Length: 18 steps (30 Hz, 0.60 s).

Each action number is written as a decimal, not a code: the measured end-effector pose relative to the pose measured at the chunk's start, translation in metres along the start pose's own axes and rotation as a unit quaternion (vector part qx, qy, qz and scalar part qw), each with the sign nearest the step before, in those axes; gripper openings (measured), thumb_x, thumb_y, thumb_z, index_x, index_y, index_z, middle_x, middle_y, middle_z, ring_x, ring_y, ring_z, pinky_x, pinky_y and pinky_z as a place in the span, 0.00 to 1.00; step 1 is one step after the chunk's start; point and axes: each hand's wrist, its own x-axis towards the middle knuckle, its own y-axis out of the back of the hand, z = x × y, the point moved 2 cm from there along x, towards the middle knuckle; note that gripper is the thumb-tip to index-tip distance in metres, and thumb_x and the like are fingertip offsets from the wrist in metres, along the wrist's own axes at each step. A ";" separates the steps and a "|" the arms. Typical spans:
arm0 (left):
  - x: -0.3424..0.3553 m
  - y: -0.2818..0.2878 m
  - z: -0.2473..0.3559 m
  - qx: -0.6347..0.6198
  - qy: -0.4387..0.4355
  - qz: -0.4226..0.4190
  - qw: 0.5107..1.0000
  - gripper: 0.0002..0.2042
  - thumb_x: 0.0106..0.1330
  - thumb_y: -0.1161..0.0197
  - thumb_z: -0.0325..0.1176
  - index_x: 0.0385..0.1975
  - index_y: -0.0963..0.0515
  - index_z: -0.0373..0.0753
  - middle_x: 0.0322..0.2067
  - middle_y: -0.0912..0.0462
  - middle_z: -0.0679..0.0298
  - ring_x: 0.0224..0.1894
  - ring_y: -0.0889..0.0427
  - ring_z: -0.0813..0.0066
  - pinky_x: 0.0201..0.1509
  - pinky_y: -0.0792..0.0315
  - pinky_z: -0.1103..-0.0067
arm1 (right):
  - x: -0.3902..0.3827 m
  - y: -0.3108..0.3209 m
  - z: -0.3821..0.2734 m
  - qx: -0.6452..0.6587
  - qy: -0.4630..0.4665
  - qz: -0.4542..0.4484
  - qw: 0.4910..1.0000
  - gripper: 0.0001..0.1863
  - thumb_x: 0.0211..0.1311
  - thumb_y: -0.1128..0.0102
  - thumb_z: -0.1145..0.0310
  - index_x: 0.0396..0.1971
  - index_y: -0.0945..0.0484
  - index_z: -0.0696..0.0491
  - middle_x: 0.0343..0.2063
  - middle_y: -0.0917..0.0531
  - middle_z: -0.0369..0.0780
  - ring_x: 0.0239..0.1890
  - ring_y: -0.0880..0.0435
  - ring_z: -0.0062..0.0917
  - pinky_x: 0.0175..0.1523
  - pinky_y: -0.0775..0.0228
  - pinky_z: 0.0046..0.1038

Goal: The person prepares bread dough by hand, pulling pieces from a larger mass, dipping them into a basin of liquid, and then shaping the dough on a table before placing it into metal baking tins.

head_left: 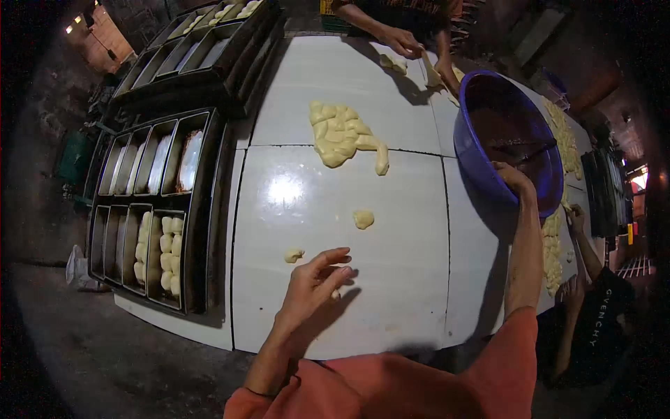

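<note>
My left hand [314,283] is over the near part of the white table, its thumb and forefinger apart, with a shadow beneath it. A small lump of dough [294,255] lies just beside it, and another dough piece [363,219] sits a little farther off. My right hand [515,179] reaches over the near rim of a tilted purple basin [469,157], fingers curled together; what they hold, if anything, cannot be made out. Brown paste [516,122] coats the basin's inside, where a dark stick-like tool [530,150] lies. Farther away rests a heap of pale dough pieces [336,133].
Metal loaf tins [150,160] stand at the left, two near ones filled with dough balls [171,255]. More tins [188,52] are stacked behind. Across the table a person's hands [405,43] handle dough. Another person [593,328] works at right beside more dough [551,255].
</note>
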 end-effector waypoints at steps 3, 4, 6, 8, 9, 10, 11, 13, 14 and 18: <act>-0.002 0.006 -0.007 0.015 -0.010 0.026 0.999 0.20 0.71 0.38 0.32 0.60 0.26 0.32 0.51 0.17 0.52 0.52 0.16 0.69 0.55 0.21 0.73 | -0.021 -0.007 -0.033 -0.034 -0.044 0.003 0.998 0.16 0.60 0.31 0.66 0.46 0.18 0.56 0.39 0.17 0.32 0.42 0.21 0.17 0.47 0.27 0.24; -0.003 0.004 -0.005 0.008 -0.006 0.030 1.000 0.20 0.71 0.38 0.32 0.61 0.26 0.32 0.51 0.17 0.52 0.52 0.16 0.68 0.55 0.21 0.73 | -0.020 -0.005 -0.025 0.011 -0.025 0.011 1.000 0.15 0.60 0.33 0.63 0.43 0.18 0.55 0.38 0.16 0.34 0.40 0.20 0.21 0.46 0.26 0.28; 0.004 0.001 -0.010 0.011 -0.018 0.015 1.000 0.20 0.71 0.38 0.32 0.60 0.26 0.32 0.51 0.17 0.51 0.52 0.16 0.68 0.55 0.21 0.73 | -0.023 0.013 -0.009 0.101 0.067 0.039 0.992 0.12 0.67 0.37 0.59 0.39 0.19 0.52 0.32 0.19 0.33 0.34 0.23 0.20 0.42 0.28 0.29; 0.005 0.004 -0.016 0.021 -0.008 0.031 0.999 0.20 0.70 0.37 0.32 0.60 0.26 0.31 0.52 0.17 0.51 0.53 0.17 0.66 0.55 0.21 0.72 | -0.057 0.002 -0.065 0.206 0.095 0.087 0.970 0.11 0.68 0.38 0.60 0.39 0.19 0.51 0.32 0.20 0.33 0.33 0.23 0.19 0.42 0.28 0.28; 0.006 0.002 -0.012 0.019 -0.010 0.031 0.999 0.20 0.70 0.37 0.32 0.60 0.26 0.31 0.52 0.17 0.51 0.53 0.17 0.66 0.55 0.21 0.72 | -0.075 -0.005 -0.090 0.310 0.119 0.139 0.933 0.10 0.70 0.39 0.60 0.40 0.20 0.51 0.32 0.20 0.33 0.33 0.23 0.18 0.41 0.28 0.26; 0.011 -0.004 -0.006 0.011 -0.016 0.013 1.000 0.20 0.70 0.37 0.32 0.60 0.26 0.31 0.52 0.17 0.51 0.54 0.17 0.66 0.56 0.22 0.72 | -0.089 -0.005 -0.093 0.451 0.141 0.138 0.871 0.09 0.69 0.38 0.64 0.41 0.22 0.52 0.33 0.20 0.35 0.34 0.20 0.19 0.40 0.25 0.23; 0.014 -0.009 -0.001 0.006 -0.020 0.005 1.000 0.20 0.70 0.36 0.32 0.59 0.26 0.31 0.52 0.17 0.52 0.54 0.17 0.65 0.57 0.23 0.71 | -0.097 -0.011 -0.097 0.448 0.141 0.142 0.871 0.09 0.69 0.38 0.64 0.41 0.22 0.52 0.33 0.20 0.35 0.34 0.20 0.19 0.40 0.25 0.23; 0.025 -0.020 -0.003 -0.019 -0.025 0.009 0.999 0.20 0.70 0.37 0.32 0.59 0.26 0.30 0.52 0.17 0.52 0.55 0.18 0.65 0.58 0.24 0.71 | -0.108 -0.034 -0.118 0.565 0.200 0.135 0.789 0.10 0.68 0.37 0.66 0.42 0.23 0.55 0.34 0.20 0.37 0.36 0.17 0.19 0.40 0.21 0.23; 0.033 -0.028 -0.004 -0.039 -0.025 -0.019 0.999 0.20 0.71 0.38 0.34 0.59 0.25 0.31 0.52 0.17 0.52 0.56 0.19 0.65 0.58 0.24 0.72 | -0.115 -0.055 -0.134 0.610 0.209 0.122 0.754 0.12 0.68 0.36 0.66 0.44 0.24 0.56 0.35 0.19 0.37 0.38 0.16 0.20 0.41 0.19 0.23; 0.055 -0.062 0.014 -0.137 -0.032 -0.088 0.986 0.24 0.76 0.44 0.44 0.62 0.27 0.32 0.57 0.20 0.54 0.57 0.21 0.68 0.58 0.26 0.74 | -0.143 -0.137 -0.167 0.662 0.208 0.072 0.716 0.13 0.69 0.37 0.65 0.45 0.24 0.56 0.38 0.20 0.37 0.41 0.17 0.22 0.47 0.19 0.25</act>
